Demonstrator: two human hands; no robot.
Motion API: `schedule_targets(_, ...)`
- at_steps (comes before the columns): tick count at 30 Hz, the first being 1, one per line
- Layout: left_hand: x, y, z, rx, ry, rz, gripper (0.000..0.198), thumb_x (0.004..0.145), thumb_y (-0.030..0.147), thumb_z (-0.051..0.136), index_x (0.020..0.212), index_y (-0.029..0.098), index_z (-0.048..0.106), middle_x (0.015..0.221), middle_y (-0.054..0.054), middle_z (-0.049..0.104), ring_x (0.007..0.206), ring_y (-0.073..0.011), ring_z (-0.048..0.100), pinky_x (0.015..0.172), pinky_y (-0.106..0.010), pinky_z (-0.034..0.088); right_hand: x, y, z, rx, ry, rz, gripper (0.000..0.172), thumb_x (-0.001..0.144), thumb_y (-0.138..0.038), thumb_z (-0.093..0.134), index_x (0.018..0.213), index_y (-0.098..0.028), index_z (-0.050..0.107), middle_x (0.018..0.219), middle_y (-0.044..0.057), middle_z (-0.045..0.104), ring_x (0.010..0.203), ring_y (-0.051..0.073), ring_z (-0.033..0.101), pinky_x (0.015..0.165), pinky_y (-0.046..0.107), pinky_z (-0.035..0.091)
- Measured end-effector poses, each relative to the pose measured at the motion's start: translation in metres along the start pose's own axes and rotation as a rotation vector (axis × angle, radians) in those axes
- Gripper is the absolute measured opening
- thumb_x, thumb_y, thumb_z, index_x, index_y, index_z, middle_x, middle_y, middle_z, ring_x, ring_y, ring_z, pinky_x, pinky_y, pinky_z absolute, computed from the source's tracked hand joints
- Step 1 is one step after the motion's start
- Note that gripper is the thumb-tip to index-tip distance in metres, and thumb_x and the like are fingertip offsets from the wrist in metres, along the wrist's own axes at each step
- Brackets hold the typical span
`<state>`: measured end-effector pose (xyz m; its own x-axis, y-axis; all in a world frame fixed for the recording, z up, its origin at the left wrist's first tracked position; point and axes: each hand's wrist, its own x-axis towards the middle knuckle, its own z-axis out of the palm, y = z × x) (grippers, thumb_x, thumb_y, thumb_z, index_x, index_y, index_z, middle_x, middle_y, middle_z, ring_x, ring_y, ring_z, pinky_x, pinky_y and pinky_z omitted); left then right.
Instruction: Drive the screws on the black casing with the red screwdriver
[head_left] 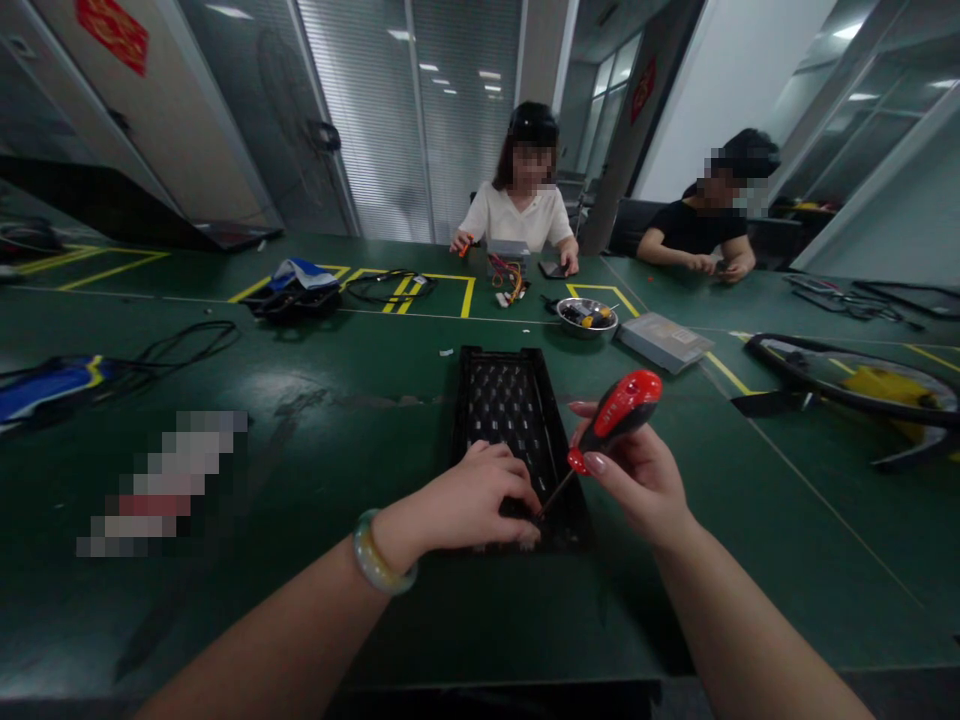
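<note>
A black rectangular tray-like part [551, 420] lies lengthwise before me, its raised rim around rows of small pale spots; its exact kind is unclear. My right hand [637, 485] grips a screwdriver [621, 410] with a red and black handle. The tool tilts, its shaft running down to the left toward the near end of the black part. Around the tip, my left hand [487, 495] is curled, thumb and fingers close to the shaft. Whatever the left fingertips pinch is too small or hidden to tell. A bangle [381, 552] circles the left wrist.
Beyond the black part stand a metal bowl [587, 318] of tools and a grey flat box [663, 342]. A black looped frame [847, 385] lies right, a blue bundle [56, 388] with cables left. Two people [525, 215] sit across the green table [315, 600], handling small items.
</note>
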<state>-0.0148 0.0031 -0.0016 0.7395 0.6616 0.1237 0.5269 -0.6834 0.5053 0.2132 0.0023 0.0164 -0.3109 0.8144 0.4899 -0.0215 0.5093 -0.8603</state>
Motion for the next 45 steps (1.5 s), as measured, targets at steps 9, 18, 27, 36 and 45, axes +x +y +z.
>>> schedule_targets(9,0.001,0.004,-0.007,0.004,-0.024,0.028,0.015,0.088,0.035,0.068,0.099,0.027,0.074,0.101,0.003,0.072,0.100,-0.0192,0.055,0.096,-0.035,0.028,0.000,-0.003,-0.001,-0.015,0.028,0.010,0.037,0.088,-0.023,0.067,0.124,-0.030,0.062,0.119,0.004,0.065,0.086,0.012,0.062,0.078,0.026,0.053)
schedule_targets(18,-0.001,0.002,-0.007,0.002,-0.051,0.069,0.019,0.092,0.033,0.064,0.107,0.028,0.073,0.108,0.000,0.072,0.105,-0.0211,0.055,0.098,-0.039,0.025,-0.001,0.000,-0.003,-0.079,0.002,-0.007,0.038,0.085,-0.022,0.069,0.122,-0.027,0.062,0.121,0.006,0.066,0.083,0.014,0.065,0.077,0.030,0.055)
schedule_targets(27,0.000,0.007,-0.007,0.049,-0.068,0.103,0.017,0.094,0.033,0.062,0.106,0.029,0.074,0.110,0.000,0.070,0.105,-0.0209,0.053,0.097,-0.038,0.024,0.001,-0.002,-0.004,-0.118,-0.039,-0.039,0.037,0.084,-0.020,0.069,0.119,-0.024,0.062,0.117,0.007,0.067,0.086,0.016,0.067,0.076,0.030,0.057)
schedule_targets(36,0.000,0.010,-0.002,0.108,-0.043,0.104,0.019,0.094,0.031,0.061,0.108,0.030,0.073,0.106,0.001,0.070,0.102,-0.0201,0.052,0.093,-0.037,0.027,0.001,-0.003,-0.005,-0.144,-0.015,-0.087,0.027,0.082,-0.022,0.071,0.108,-0.022,0.065,0.109,0.007,0.069,0.081,0.016,0.065,0.075,0.030,0.056)
schedule_targets(45,0.001,0.010,0.000,0.067,-0.010,0.097,0.018,0.093,0.040,0.063,0.101,0.030,0.075,0.105,0.001,0.071,0.101,-0.0200,0.054,0.091,-0.038,0.026,-0.001,-0.005,-0.004,-0.083,-0.008,-0.047,0.031,0.083,-0.025,0.070,0.114,-0.023,0.064,0.104,0.006,0.070,0.076,0.015,0.064,0.070,0.030,0.056)
